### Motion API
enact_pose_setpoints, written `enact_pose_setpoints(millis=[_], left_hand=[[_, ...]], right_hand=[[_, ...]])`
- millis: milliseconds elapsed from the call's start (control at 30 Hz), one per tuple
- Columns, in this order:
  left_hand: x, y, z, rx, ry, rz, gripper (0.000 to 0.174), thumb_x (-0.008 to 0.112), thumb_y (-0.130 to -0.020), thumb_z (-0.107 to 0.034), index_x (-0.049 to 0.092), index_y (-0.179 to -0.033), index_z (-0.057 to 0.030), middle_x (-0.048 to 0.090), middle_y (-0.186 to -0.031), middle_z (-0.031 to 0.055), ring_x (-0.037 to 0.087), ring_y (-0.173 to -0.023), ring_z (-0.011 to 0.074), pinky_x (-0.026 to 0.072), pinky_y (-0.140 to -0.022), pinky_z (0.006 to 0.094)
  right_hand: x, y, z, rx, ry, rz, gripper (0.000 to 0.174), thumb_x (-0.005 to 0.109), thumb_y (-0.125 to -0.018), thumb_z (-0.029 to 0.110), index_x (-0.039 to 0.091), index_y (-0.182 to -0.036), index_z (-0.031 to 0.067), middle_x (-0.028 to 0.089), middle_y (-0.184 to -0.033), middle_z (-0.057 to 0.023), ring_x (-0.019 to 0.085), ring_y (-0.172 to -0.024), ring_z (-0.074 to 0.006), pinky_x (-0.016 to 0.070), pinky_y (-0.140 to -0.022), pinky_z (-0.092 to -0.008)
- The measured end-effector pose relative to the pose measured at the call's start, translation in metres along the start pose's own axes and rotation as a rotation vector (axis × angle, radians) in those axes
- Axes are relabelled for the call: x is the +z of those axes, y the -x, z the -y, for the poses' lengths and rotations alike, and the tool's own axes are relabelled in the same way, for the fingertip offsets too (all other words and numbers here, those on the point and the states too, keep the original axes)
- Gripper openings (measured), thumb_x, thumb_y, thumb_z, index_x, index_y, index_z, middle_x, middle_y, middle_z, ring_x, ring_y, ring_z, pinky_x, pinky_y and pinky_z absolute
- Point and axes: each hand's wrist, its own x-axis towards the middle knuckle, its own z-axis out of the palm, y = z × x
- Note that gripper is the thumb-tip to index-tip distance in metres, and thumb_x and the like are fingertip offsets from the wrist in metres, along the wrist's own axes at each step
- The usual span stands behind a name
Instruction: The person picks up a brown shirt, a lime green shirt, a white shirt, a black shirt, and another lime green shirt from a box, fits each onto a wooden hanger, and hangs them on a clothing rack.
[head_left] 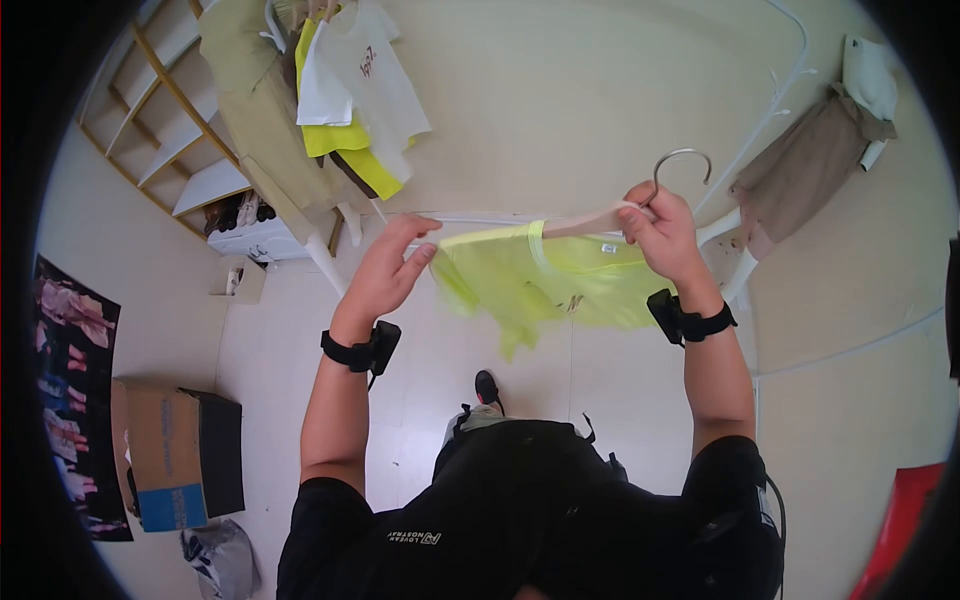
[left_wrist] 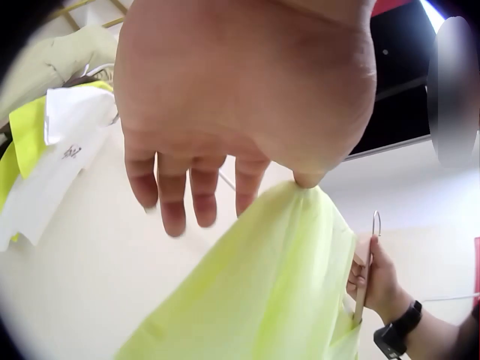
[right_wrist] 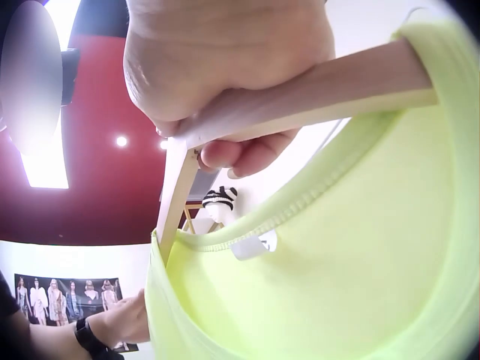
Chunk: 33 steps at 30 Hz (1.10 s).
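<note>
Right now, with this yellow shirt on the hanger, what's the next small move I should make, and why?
Probably draw the yellow shirt at the shoulder by your left hand out over the end of the hanger. Your right hand grips the hanger below its hook, the left thumb only touches the fabric with fingers loose, and that side looks bunched and crooked.
</note>
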Motion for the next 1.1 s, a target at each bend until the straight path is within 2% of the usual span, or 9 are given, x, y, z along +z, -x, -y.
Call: enact_pose_setpoints(millis=[67,133,333,467,633,800,933,1033,1100], left_hand=[[0.003,-0.005,0.025,-0.184,0.127,0.293,0.019,0.052,-0.091,-0.016,0.057,-0.088,0.0018,0.052,-0.072,0.0127,0.050,-0.069,0.0253,0.0431,-0.067,0.0315],[0.002,-0.017,0.045,-0.286,0.192,0.342,0.022,0.051,-0.092,-0.018,0.054,-0.085,0.0025,0.050,-0.066,0.0115,0.046,-0.060,0.0231,0.0410,-0.059,0.0320],[-0.022,-0.067,0.088,0.086,0.042,-0.112,0.021,0.055,-0.085,-0.011,0.046,-0.070,-0.0002,0.041,-0.060,0.0108,0.043,-0.053,0.0252,0.0357,-0.052,0.0331],[-0.037,-0.072,0.086,0.332,-0.079,-0.052,0.030,0.073,-0.069,-0.015,0.045,-0.064,-0.0051,0.041,-0.059,0.0084,0.043,-0.055,0.0266,0.0350,-0.053,0.0358],[-0.038,-0.075,0.094,0.156,-0.155,-0.243,0.032,0.078,-0.064,-0.018,0.053,-0.080,-0.0052,0.050,-0.074,0.0090,0.049,-0.069,0.0287,0.0403,-0.063,0.0367],[-0.032,-0.089,0.083,0.270,-0.359,-0.164,0.040,0.074,-0.069,-0.018,0.057,-0.103,-0.0053,0.057,-0.093,0.0106,0.055,-0.082,0.0309,0.0453,-0.071,0.0389],[-0.020,-0.092,0.073,0.187,-0.502,-0.018,0.025,0.069,-0.074,-0.022,0.058,-0.091,-0.0077,0.059,-0.078,0.0072,0.057,-0.069,0.0279,0.0454,-0.062,0.0382],[-0.022,-0.090,0.078,0.021,-0.484,-0.060,0.021,0.067,-0.078,-0.025,0.057,-0.084,-0.0074,0.057,-0.065,0.0094,0.055,-0.060,0.0303,0.0439,-0.056,0.0399],[-0.036,-0.091,0.089,-0.045,-0.457,-0.113,0.021,0.065,-0.081,-0.025,0.057,-0.083,-0.0064,0.055,-0.063,0.0116,0.054,-0.059,0.0316,0.0429,-0.054,0.0399]], right_hand=[[0.001,-0.018,0.003,0.024,-0.027,-0.030,0.019,0.063,-0.086,0.016,0.052,-0.078,0.0025,0.048,-0.062,0.0021,0.042,-0.055,-0.0074,0.0358,-0.051,-0.0224],[0.000,-0.034,0.008,0.052,-0.041,-0.065,0.019,0.063,-0.086,0.015,0.053,-0.078,0.0023,0.048,-0.062,0.0018,0.041,-0.055,-0.0076,0.0359,-0.051,-0.0223],[0.005,-0.078,0.019,0.006,0.253,0.046,0.019,0.061,-0.089,0.017,0.050,-0.080,0.0036,0.050,-0.065,0.0014,0.046,-0.055,-0.0047,0.0380,-0.051,-0.0207],[0.017,-0.096,0.007,-0.021,0.222,-0.078,0.019,0.059,-0.090,0.019,0.050,-0.081,0.0054,0.050,-0.065,0.0029,0.047,-0.055,-0.0031,0.0383,-0.051,-0.0196],[0.031,-0.129,-0.003,0.015,0.022,-0.051,0.018,0.058,-0.091,0.018,0.050,-0.081,0.0055,0.049,-0.065,0.0039,0.047,-0.055,-0.0029,0.0380,-0.051,-0.0193],[0.055,-0.158,-0.010,0.012,-0.013,0.067,0.017,0.058,-0.090,0.016,0.050,-0.081,0.0047,0.049,-0.065,0.0039,0.047,-0.054,-0.0031,0.0378,-0.050,-0.0195],[0.068,-0.172,-0.008,0.041,-0.047,0.178,0.015,0.057,-0.090,0.015,0.051,-0.082,0.0037,0.049,-0.064,0.0037,0.047,-0.056,-0.0039,0.0387,-0.051,-0.0212],[0.061,-0.179,-0.004,-0.038,0.177,0.287,0.014,0.057,-0.090,0.015,0.055,-0.094,0.0019,0.056,-0.076,-0.0006,0.055,-0.071,-0.0085,0.0451,-0.064,-0.0248],[0.053,-0.184,-0.007,-0.153,-0.062,0.149,0.030,0.055,-0.091,0.019,0.051,-0.115,0.0013,0.059,-0.098,-0.0045,0.054,-0.095,-0.0124,0.0435,-0.083,-0.0275]])
